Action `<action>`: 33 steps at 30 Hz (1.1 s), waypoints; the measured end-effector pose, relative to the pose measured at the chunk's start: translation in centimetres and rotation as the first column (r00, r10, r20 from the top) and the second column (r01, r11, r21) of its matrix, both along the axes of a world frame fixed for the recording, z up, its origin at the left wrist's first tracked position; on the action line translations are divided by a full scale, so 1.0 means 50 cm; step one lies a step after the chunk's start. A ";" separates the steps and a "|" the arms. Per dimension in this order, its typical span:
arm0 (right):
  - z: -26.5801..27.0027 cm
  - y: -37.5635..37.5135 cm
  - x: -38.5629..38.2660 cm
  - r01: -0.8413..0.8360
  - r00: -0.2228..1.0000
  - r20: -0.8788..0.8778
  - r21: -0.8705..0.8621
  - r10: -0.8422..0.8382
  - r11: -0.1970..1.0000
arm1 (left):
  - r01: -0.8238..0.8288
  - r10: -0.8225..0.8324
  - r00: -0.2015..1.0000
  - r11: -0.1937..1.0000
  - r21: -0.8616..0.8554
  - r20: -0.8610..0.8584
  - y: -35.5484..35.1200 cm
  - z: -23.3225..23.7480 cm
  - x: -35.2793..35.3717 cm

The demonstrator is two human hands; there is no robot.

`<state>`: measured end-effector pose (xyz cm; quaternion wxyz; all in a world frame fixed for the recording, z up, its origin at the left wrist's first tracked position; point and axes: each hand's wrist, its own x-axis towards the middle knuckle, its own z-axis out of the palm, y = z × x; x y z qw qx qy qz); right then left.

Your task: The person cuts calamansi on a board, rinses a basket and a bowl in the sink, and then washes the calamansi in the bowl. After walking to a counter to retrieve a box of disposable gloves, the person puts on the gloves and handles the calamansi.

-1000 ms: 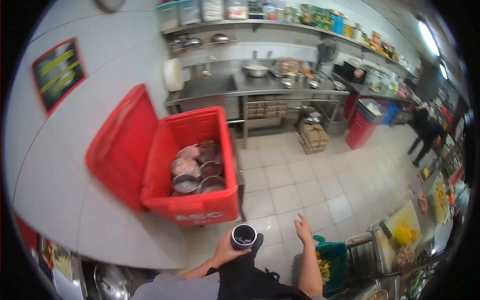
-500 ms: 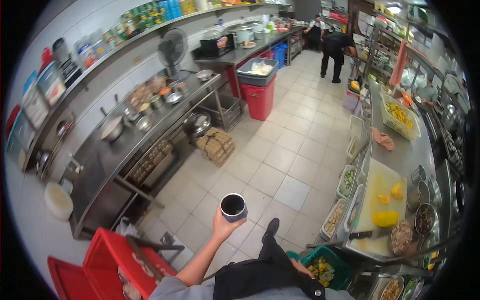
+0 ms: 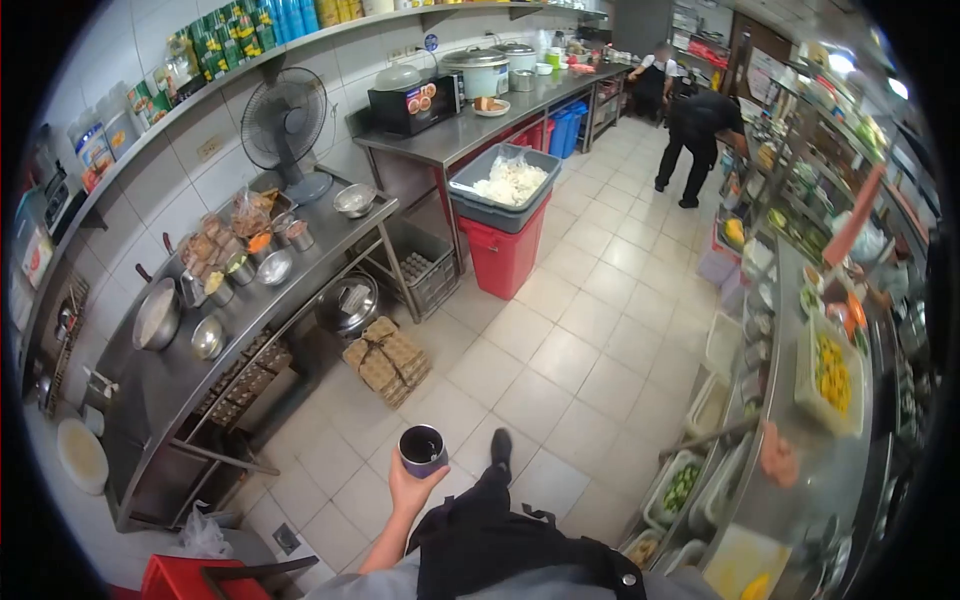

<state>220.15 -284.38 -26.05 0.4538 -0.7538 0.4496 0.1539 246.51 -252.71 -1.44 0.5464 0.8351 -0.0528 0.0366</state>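
Observation:
My left hand (image 3: 411, 488) is wrapped round a dark cup (image 3: 423, 452) with a light rim, held upright over the tiled floor in front of my body. Dark liquid shows inside the cup. My right hand does not show in this view. Below the cup are my black apron (image 3: 500, 550) and one dark shoe (image 3: 501, 452). Just beyond the cup, a tied stack of brown egg trays (image 3: 388, 362) lies on the floor.
Along the left runs a steel table (image 3: 240, 330) with bowls and a fan (image 3: 285, 130). A red bin (image 3: 503, 255) under a grey tub stands ahead. At right is a long counter (image 3: 780, 400). Two people (image 3: 697, 135) are farther back.
The view has moved forward along the aisle. The cup and my left hand sit lower and farther left. My right hand, seen low beside the green basket before, has left the view.

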 end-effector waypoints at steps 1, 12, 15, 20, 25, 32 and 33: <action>-0.003 -0.048 0.056 -0.002 1.000 -0.010 -0.011 0.001 1.000 | -0.012 0.012 1.000 1.000 0.006 0.001 -0.041 -0.008 0.057; 0.103 -0.518 0.529 0.378 0.926 0.010 -0.008 -0.378 0.926 | 0.508 -0.493 0.857 0.856 -0.092 0.146 -0.834 0.101 0.799; 0.029 -0.661 0.671 0.262 0.965 0.000 -0.061 -0.262 0.963 | 0.589 -0.542 0.792 0.800 -0.116 0.281 -1.083 0.127 0.949; 0.166 -0.991 0.986 0.227 0.972 0.124 -0.261 -0.201 0.938 | 0.585 -0.546 0.806 0.795 -0.160 0.228 -1.369 0.138 1.121; 0.472 -1.335 1.450 -0.294 0.862 0.378 -0.173 0.338 0.940 | 0.542 -0.531 0.840 0.820 -0.186 0.106 -1.537 0.095 1.296; 0.657 -1.540 1.986 -0.546 0.513 0.615 -0.304 0.599 0.780 | 0.404 -0.405 0.914 0.904 -0.142 0.021 -1.778 0.027 1.593; 0.645 -1.574 2.046 -0.539 0.518 0.620 -0.299 0.590 0.787 | 0.426 -0.430 0.903 0.893 -0.144 0.004 -1.823 0.009 1.649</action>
